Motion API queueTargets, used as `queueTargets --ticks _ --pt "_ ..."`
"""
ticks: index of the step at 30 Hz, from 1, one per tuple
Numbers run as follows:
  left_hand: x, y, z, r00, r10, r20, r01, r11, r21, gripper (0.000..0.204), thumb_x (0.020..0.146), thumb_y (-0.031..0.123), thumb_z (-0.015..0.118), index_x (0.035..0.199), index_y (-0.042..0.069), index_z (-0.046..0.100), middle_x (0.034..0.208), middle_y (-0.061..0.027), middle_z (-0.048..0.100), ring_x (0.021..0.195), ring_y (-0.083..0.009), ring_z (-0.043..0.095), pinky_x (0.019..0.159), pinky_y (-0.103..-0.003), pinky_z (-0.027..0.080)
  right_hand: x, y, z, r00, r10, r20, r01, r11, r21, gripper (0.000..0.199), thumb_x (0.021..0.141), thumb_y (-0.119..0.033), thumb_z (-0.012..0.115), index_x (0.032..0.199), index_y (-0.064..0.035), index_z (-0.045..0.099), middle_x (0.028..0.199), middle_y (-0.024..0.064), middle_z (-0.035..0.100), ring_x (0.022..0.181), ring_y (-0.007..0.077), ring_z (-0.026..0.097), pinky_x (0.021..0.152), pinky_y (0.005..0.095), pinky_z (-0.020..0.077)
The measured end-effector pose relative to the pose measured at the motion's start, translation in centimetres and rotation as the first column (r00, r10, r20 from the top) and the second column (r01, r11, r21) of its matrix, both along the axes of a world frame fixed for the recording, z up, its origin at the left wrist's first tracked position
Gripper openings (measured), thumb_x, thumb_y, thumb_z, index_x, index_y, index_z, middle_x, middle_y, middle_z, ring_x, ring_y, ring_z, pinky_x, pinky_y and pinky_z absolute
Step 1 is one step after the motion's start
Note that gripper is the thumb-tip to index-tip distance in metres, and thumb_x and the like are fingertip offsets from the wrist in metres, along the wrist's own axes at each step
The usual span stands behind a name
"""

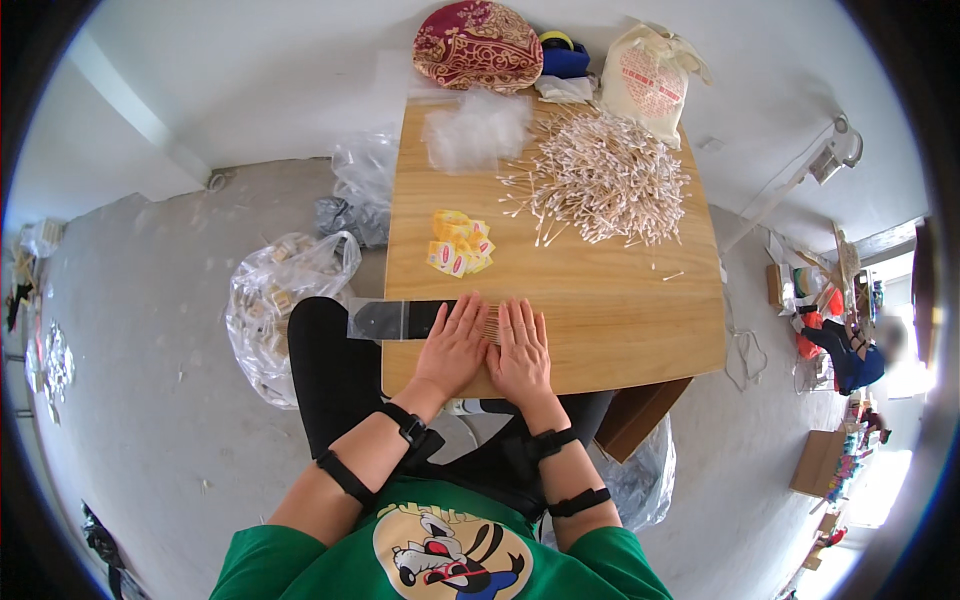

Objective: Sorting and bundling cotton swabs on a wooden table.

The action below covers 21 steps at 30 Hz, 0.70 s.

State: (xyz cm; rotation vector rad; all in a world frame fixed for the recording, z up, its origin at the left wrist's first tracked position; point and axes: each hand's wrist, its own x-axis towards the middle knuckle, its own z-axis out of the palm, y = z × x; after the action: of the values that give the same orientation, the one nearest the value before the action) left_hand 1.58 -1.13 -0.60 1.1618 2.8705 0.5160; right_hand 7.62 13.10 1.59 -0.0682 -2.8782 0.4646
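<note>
Near the front edge of the wooden table (pixel 640 330), my left hand (pixel 452 348) and my right hand (pixel 520 350) lie side by side, palms down with fingers stretched forward. Between them shows a small bundle of thin cotton swabs (pixel 492 325); my palms cover the rest. By my left fingers lies a flat plastic sleeve (pixel 380 320), part clear and part black, sticking out past the table's left edge. Beyond my hands sit several small yellow and white cards (pixel 460 243). A big loose pile of cotton swabs (pixel 610 180) spreads over the far right.
Clear plastic bags (pixel 478 130) are stacked at the far left, before a red patterned cushion (pixel 478 45), a blue tape dispenser (pixel 565 58) and a cream cloth bag (pixel 645 80). A filled plastic bag (pixel 285 310) stands on the floor at left. Another person (pixel 855 360) sits far right.
</note>
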Motion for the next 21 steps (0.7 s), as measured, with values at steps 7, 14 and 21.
queueTargets --ticks 7,14,21 --pt "-0.1 -0.5 0.2 1.000 0.006 -0.007 -0.005 0.990 0.143 0.055 0.096 0.026 0.052 0.146 0.004 0.040 0.153 -0.0148 0.037 0.143 -0.0295 0.033 0.118 -0.044 0.025 -0.6 0.1 -0.2 0.992 0.088 0.091 -0.097 0.990 0.103 0.061 0.090 -0.022 0.053 0.144 0.0034 0.041 0.152 0.0188 0.039 0.144 0.0328 0.032 0.119 0.0487 0.0199" --pt "-1.2 -5.8 2.0 0.954 0.301 -0.011 -0.272 0.875 0.400 0.047 0.081 0.012 0.070 0.124 0.003 0.053 0.119 -0.0177 0.059 0.110 -0.0377 0.057 0.095 -0.045 0.046 -0.6 -0.2 -0.1 0.991 0.078 0.113 -0.091 0.989 0.117 0.060 0.090 -0.022 0.052 0.144 0.0038 0.040 0.152 0.0179 0.039 0.144 0.0296 0.032 0.120 0.0480 0.0203" --pt "-2.1 -7.6 2.8 0.888 0.440 0.133 -0.455 0.882 0.125 0.028 0.079 0.016 0.070 0.096 0.003 0.052 0.097 -0.0176 0.060 0.090 -0.0365 0.061 0.075 -0.045 0.053 -1.6 -1.8 0.1 0.982 0.170 0.079 -0.177 0.979 0.104 0.060 0.092 -0.022 0.052 0.145 0.0040 0.038 0.152 0.0167 0.039 0.144 0.0285 0.033 0.119 0.0469 0.0214"
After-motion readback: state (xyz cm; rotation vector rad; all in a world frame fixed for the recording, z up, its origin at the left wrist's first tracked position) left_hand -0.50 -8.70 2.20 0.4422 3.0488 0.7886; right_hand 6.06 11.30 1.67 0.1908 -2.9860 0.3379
